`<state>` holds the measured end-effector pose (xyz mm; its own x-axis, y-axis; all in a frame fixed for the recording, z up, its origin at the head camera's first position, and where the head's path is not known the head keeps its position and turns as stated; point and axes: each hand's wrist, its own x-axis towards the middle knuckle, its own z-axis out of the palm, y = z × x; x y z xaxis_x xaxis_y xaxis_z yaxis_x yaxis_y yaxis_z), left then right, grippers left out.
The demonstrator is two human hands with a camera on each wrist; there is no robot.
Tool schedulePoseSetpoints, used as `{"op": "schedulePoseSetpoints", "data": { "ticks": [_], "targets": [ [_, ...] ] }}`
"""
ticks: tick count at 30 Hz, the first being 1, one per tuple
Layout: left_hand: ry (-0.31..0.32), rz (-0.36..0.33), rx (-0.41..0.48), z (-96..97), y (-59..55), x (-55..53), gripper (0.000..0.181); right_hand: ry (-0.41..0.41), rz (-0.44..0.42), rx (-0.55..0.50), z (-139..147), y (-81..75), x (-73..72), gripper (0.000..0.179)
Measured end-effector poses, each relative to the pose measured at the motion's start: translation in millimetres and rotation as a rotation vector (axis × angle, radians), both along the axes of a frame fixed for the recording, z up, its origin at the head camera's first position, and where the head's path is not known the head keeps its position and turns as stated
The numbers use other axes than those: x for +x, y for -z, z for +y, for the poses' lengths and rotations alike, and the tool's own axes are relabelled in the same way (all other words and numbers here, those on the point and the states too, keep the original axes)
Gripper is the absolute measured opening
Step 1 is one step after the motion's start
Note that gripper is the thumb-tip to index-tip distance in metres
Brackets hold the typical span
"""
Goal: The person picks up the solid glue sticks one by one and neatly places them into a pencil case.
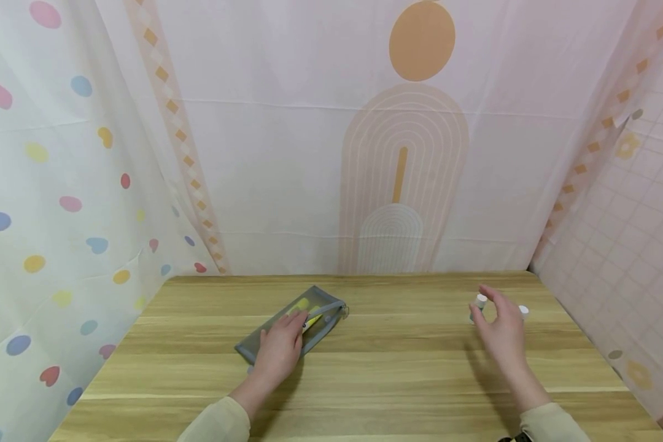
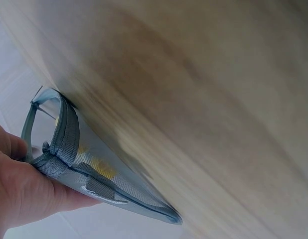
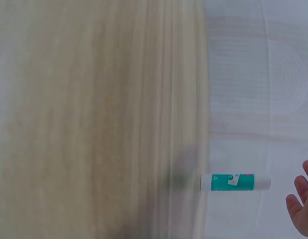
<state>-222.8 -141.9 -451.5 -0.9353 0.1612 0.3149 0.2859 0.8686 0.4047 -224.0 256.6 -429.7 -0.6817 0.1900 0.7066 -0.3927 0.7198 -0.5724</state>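
Note:
A grey mesh zip pouch (image 1: pixel 259 337) lies slanted on the table, its mouth parted toward the right. Yellow items (image 1: pixel 313 320) show inside it, their kind unclear. My left hand (image 1: pixel 280 347) grips the pouch by its edge; in the left wrist view, thumb and fingers pinch the rim beside the opening. Over on the right, my right hand (image 1: pixel 503 328) hovers around a glue stick (image 1: pixel 480 301) with a white cap, thumb and fingers spread apart. The right wrist view has the green-labelled glue stick (image 3: pixel 232 182) standing upright, with a gap between it and the fingers (image 3: pixel 302 188).
A second white-topped object (image 1: pixel 523 310) stands just right of my right hand, mostly hidden behind it. Printed curtains (image 1: pixel 276 184) hang along the back and both sides of the wooden table (image 1: pixel 387 380).

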Motion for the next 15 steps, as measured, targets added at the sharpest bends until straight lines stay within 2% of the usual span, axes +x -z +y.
{"op": "schedulePoseSetpoints", "data": {
  "ticks": [10, 15],
  "targets": [
    [0.000, -0.014, -0.003, 0.3, -1.0, 0.6, 0.038, 0.034, -0.250, -0.201, 7.5, -4.1, 0.6, 0.042],
    [0.002, -0.015, -0.004, 0.2, -1.0, 0.6, 0.038, 0.026, -0.321, -0.282, 10.2, -2.7, -0.1, 0.045]
  ]
}}
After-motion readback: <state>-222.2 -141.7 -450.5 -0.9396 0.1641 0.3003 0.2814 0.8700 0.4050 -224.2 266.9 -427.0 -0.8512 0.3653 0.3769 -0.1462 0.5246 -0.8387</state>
